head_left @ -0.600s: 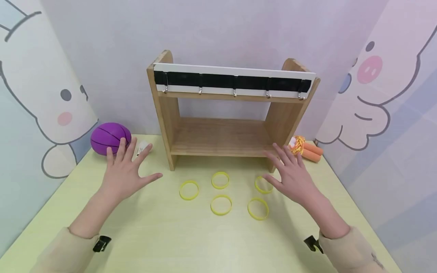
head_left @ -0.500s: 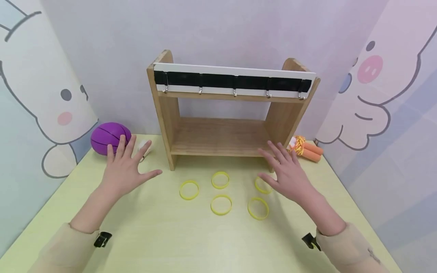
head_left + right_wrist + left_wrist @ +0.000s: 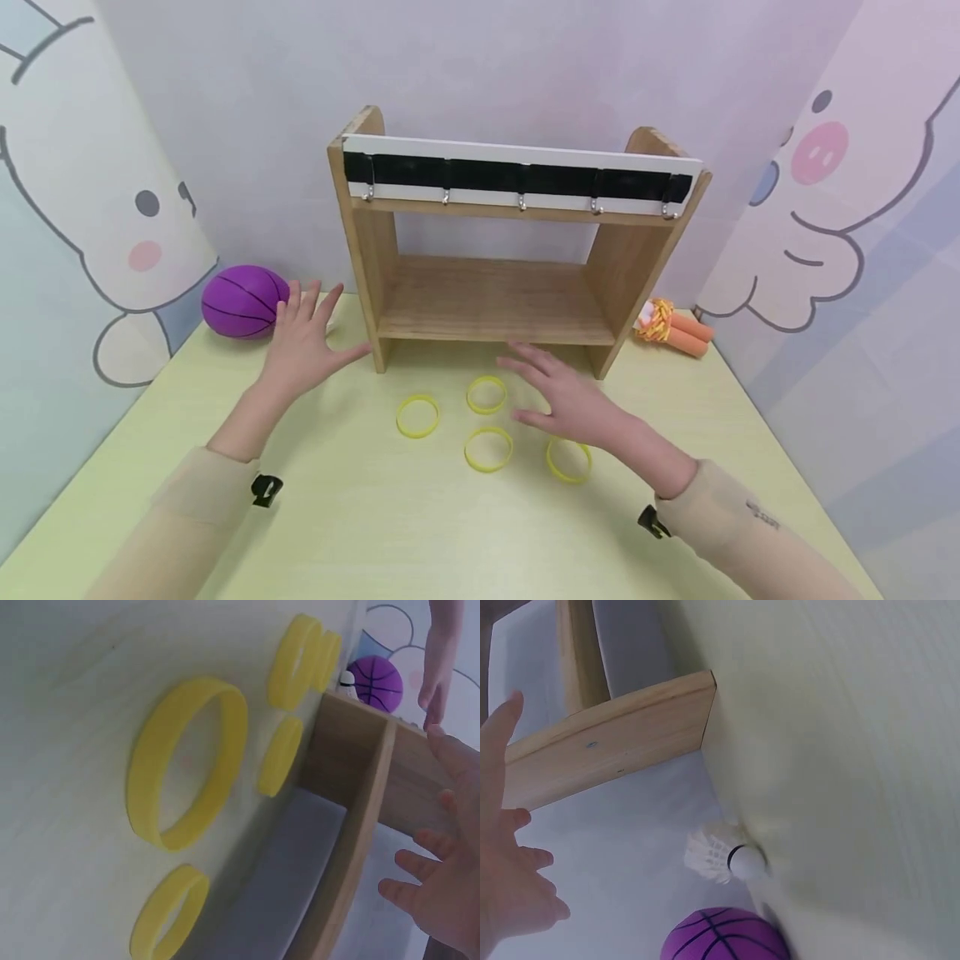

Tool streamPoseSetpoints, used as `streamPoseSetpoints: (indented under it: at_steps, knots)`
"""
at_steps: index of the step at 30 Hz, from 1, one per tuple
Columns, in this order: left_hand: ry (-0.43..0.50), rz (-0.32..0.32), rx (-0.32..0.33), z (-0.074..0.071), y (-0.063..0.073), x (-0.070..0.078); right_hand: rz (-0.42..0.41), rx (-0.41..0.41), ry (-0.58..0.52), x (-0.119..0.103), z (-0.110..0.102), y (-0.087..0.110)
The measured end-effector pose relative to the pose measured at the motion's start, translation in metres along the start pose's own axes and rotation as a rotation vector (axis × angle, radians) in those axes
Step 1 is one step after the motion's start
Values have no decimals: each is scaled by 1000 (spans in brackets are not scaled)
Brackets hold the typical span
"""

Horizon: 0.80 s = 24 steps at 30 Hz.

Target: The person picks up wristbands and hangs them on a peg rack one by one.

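My left hand hovers left of the wooden shelf, fingers spread, holding nothing. My right hand is above the table in front of the shelf, its fingers extended leftward and grasping nothing. Several yellow rings lie flat on the table: a left ring, a back middle ring, a front middle ring and a front right ring, which the right hand partly covers. Another is hidden behind that hand in the head view, though the right wrist view includes a back right ring.
Across the shelf's top front runs a white and black strip with several metal hooks. A purple ball and a shuttlecock lie left of the shelf. To its right is a jump rope with orange handles.
The right hand has moved left, toward the middle rings, and now covers the back right ring. My left hand has shifted slightly right and forward. The rings have not moved.
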<state>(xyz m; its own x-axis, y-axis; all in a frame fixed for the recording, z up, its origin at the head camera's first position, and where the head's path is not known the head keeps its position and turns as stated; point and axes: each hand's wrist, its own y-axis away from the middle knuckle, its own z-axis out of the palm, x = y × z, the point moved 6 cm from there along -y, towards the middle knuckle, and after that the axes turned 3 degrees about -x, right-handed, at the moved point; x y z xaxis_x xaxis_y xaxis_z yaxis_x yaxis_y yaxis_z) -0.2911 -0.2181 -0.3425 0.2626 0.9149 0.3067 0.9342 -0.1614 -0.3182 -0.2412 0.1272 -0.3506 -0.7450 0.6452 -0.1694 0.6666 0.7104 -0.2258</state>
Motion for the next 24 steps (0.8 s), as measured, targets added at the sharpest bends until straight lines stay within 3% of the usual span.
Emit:
streamPoseSetpoints:
  at_steps: [10, 16, 19, 24]
  knots:
    - [319, -47, 5, 30, -19, -9, -123, -157, -121, 0, 45, -14]
    - [436, -53, -23, 46, -23, -8, -202, -205, -92, 6, 71, -22]
    - [496, -36, 12, 51, -25, -5, -217, -213, -79, 9, 78, -26]
    - [649, 16, 127, 55, -32, -3, -231, -199, -103, 11, 83, -30]
